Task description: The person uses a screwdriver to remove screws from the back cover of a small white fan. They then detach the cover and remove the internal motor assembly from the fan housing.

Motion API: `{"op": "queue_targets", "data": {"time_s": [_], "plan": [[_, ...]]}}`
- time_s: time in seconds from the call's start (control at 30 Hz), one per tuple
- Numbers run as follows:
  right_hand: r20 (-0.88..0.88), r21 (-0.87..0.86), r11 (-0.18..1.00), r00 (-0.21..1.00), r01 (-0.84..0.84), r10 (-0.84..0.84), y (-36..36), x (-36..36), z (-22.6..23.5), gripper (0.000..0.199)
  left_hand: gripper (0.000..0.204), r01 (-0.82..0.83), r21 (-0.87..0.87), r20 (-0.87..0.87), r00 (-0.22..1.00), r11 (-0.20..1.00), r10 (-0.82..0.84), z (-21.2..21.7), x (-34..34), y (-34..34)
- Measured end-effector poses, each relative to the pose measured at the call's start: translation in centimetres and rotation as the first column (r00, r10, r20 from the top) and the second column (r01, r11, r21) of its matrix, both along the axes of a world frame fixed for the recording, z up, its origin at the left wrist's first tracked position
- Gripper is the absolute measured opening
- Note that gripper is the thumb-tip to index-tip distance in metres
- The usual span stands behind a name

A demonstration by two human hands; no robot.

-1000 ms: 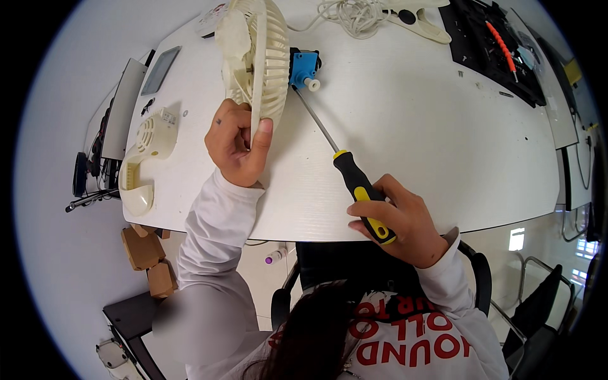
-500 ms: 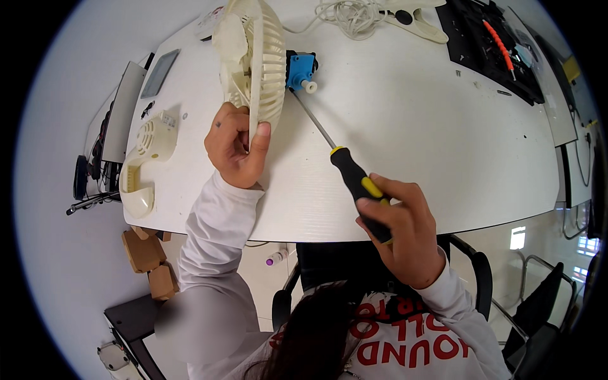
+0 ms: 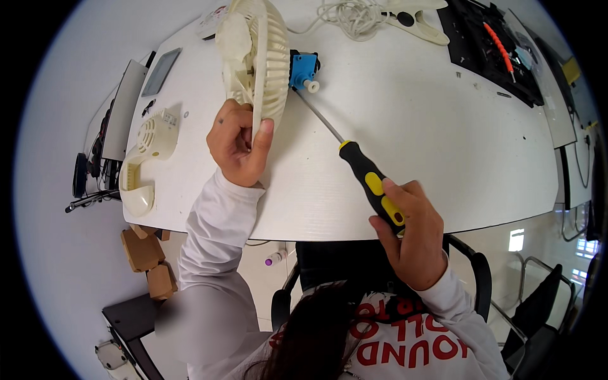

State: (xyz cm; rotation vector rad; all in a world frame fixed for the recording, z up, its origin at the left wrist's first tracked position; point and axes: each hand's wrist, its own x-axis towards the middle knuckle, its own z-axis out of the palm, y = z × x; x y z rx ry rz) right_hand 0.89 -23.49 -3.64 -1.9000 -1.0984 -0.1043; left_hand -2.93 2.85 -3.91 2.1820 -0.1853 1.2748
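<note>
My left hand [image 3: 239, 142] grips the lower rim of a cream fan head [image 3: 273, 63], thumb on its slatted grille, and holds it on edge above the table. Behind the grille sticks out a blue motor gearbox [image 3: 304, 69] with a white knob. A black-and-yellow screwdriver [image 3: 364, 171] slants up from my right hand [image 3: 415, 234], whose fingers are closed round the handle's end. Its tip meets the lower side of the blue gearbox, beside the grille; the exact contact point is too small to make out.
A cream fan housing [image 3: 152, 142] lies at the left, near a grey tablet-like panel [image 3: 162, 72]. A coiled white cable [image 3: 354, 19] and a cream fan stand part [image 3: 418, 22] lie at the back. A black tool case [image 3: 481, 47] with an orange-shafted tool stands at the far right; small screws lie beside it.
My right hand has shifted its hold on the screwdriver handle, which has turned to show more yellow and moved slightly right and down. The fan head has shifted very slightly right.
</note>
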Motion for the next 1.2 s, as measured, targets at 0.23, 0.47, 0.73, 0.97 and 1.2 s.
{"op": "queue_targets", "data": {"time_s": [0.23,0.47,0.73,0.97,1.2], "plan": [[0.177,-0.064,0.996,0.983,0.059,-0.047,0.1,0.0,0.4,0.037,0.018,-0.005,-0.025,-0.004,1.000,1.000,0.005,0.2,0.1,-0.2],[0.269,0.123,0.992,0.962,0.001,-0.034,0.3,0.7,0.3,0.042,0.017,-0.002,-0.022,-0.002,1.000,1.000,0.002,0.1,-0.1,-0.2],[0.023,0.410,0.910,0.998,-0.058,0.053,1.8,0.7,-0.7,0.046,0.017,0.001,-0.027,0.002,1.000,1.000,-0.001,0.2,0.1,-0.3],[0.144,0.147,0.987,0.989,-0.066,0.045,0.7,1.0,0.0,0.031,0.018,-0.010,-0.009,-0.001,1.000,1.000,0.010,0.1,0.0,-0.1],[0.075,0.259,0.951,0.985,-0.167,0.153,1.2,1.2,0.7,0.041,0.018,0.001,-0.020,-0.007,1.000,1.000,-0.001,0.2,0.1,-0.2]]}}
